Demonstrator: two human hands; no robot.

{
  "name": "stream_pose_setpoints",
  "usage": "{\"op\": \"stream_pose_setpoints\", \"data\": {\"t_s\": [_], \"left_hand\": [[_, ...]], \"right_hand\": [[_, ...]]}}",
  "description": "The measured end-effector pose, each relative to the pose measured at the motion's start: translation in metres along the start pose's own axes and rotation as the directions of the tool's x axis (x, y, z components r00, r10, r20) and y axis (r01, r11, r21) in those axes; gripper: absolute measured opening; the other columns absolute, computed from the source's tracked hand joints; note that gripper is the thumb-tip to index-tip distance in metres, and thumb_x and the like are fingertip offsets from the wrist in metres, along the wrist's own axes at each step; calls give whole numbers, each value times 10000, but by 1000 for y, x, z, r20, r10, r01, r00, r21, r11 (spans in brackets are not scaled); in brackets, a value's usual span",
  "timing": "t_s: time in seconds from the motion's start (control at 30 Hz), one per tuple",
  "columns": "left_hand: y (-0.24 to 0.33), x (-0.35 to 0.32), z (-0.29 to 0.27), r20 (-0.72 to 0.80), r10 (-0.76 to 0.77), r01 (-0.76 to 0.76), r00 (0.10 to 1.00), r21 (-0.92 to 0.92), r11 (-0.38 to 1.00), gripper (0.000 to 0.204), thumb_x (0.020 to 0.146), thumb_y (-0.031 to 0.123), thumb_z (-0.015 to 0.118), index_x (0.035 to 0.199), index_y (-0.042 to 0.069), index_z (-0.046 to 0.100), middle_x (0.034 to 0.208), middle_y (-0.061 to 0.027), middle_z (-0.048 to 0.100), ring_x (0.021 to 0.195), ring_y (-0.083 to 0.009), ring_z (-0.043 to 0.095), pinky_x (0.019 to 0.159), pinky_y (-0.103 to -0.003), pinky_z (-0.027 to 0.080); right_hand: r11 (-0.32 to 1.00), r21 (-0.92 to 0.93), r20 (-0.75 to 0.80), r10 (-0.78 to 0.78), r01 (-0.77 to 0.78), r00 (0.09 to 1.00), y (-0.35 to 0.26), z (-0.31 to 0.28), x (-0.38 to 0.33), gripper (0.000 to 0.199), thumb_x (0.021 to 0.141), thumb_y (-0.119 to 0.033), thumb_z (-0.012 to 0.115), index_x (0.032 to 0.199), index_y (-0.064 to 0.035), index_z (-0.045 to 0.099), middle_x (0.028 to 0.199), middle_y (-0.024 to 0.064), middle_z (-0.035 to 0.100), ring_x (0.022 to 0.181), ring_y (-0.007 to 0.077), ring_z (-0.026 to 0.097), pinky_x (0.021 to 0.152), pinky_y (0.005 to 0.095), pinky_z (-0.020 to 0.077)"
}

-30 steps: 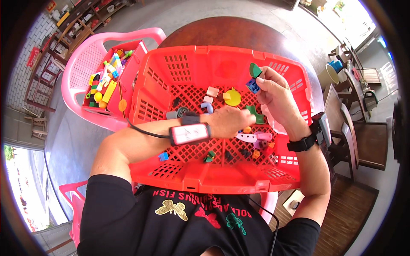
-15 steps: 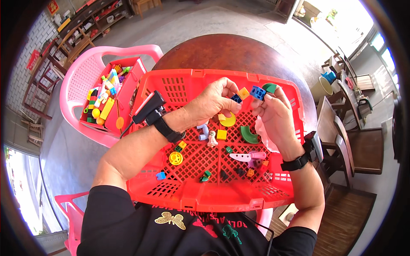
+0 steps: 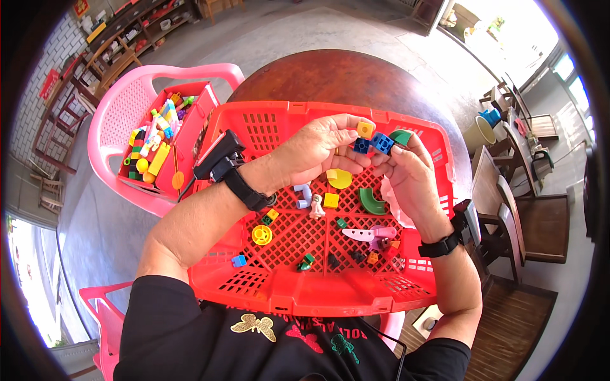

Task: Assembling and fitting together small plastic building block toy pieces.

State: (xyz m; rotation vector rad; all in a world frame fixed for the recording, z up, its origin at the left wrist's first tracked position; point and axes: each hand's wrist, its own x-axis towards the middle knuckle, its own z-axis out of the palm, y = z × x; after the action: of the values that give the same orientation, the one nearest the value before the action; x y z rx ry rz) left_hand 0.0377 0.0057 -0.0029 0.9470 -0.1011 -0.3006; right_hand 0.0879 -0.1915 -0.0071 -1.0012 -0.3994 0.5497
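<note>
On my feed, the left hand [image 3: 318,149] pinches a yellow block [image 3: 365,129] and blue block [image 3: 361,146], the right hand [image 3: 412,173] a second blue block [image 3: 382,143] and green piece [image 3: 400,136], above the basket [image 3: 343,289]. I judge this joining; the next move needs squared faces.

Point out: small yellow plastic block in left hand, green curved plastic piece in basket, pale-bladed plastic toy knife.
Small yellow plastic block [image 3: 365,129], head view: middle of its visible side.
Green curved plastic piece [image 3: 370,202], head view: middle of its arc.
Pale-bladed plastic toy knife [image 3: 366,235], head view: on the blade.
</note>
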Motion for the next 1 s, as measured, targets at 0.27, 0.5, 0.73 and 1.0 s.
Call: {"op": "stream_pose_setpoints", "data": {"t_s": [0.27,0.5,0.73,1.0], "left_hand": [[4,0,-1,-47,233,-220,971,196,956,248,951,120,489,1191,57,502,1038,-70,613,863,-158,650,734,-302,568],[4,0,3,1,337,-324,942,276,905,279,917,97,550,1189,54,505,1061,-58,596,868,-144,633,715,-262,548],[8,-2,-3,21,319,-308,948,329,893,306,853,105,649,1135,27,559,1044,-33,599,809,-86,594,712,-223,525],[10,-1,3,124,410,-416,904,477,774,327,826,77,673,1135,29,576,1013,-23,609,848,-69,580,778,-209,494]], "right_hand": [[1000,-12,-27,-6,6,1000,-2,5,-1,258,887,-14,480,1143,-42,464,905,73,588,792,165,641,676,271,529],[1000,-15,-6,17,-17,1000,-1,-1,0,251,858,-5,521,1098,-54,465,904,67,592,784,163,643,677,273,528],[997,-70,61,37,-33,997,0,4,-4,233,833,-13,584,1040,-58,487,874,57,617,778,139,639,699,254,515],[987,-157,25,37,-33,999,0,8,-4,230,837,-28,615,1048,-45,527,851,43,620,768,111,625,707,237,513]]}}
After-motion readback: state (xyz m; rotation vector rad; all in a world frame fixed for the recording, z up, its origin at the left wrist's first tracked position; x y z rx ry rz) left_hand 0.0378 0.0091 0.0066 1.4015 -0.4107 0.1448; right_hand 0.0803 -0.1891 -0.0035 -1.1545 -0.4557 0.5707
